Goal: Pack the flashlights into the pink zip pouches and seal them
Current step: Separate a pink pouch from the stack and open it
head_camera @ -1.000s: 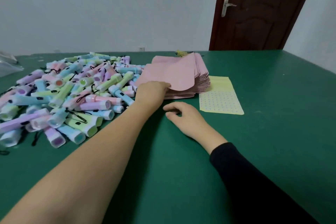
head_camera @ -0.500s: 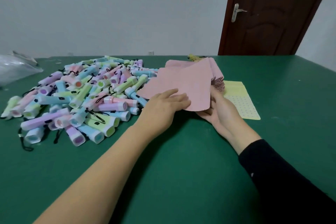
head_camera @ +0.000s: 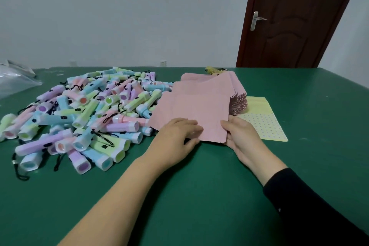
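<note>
A big heap of pastel flashlights point(head_camera: 85, 117) with black wrist cords covers the left of the green table point(head_camera: 199, 195). A stack of pink zip pouches point(head_camera: 235, 89) lies at the middle back. The top pink pouch point(head_camera: 195, 109) is drawn toward me off the stack. My left hand point(head_camera: 175, 137) grips its near left edge, thumb under and fingers on top. My right hand point(head_camera: 239, 137) pinches its near right corner, thumb on top.
A yellow dotted sheet point(head_camera: 263, 123) lies right of the pouch stack. A clear plastic bag point(head_camera: 14, 81) sits at the far left edge. A small yellow object point(head_camera: 214, 70) lies behind the stack. A brown door point(head_camera: 295, 16) stands behind the table.
My left hand took hold of the top pouch and drew it toward me. My right hand rose from the table and took the pouch's right corner.
</note>
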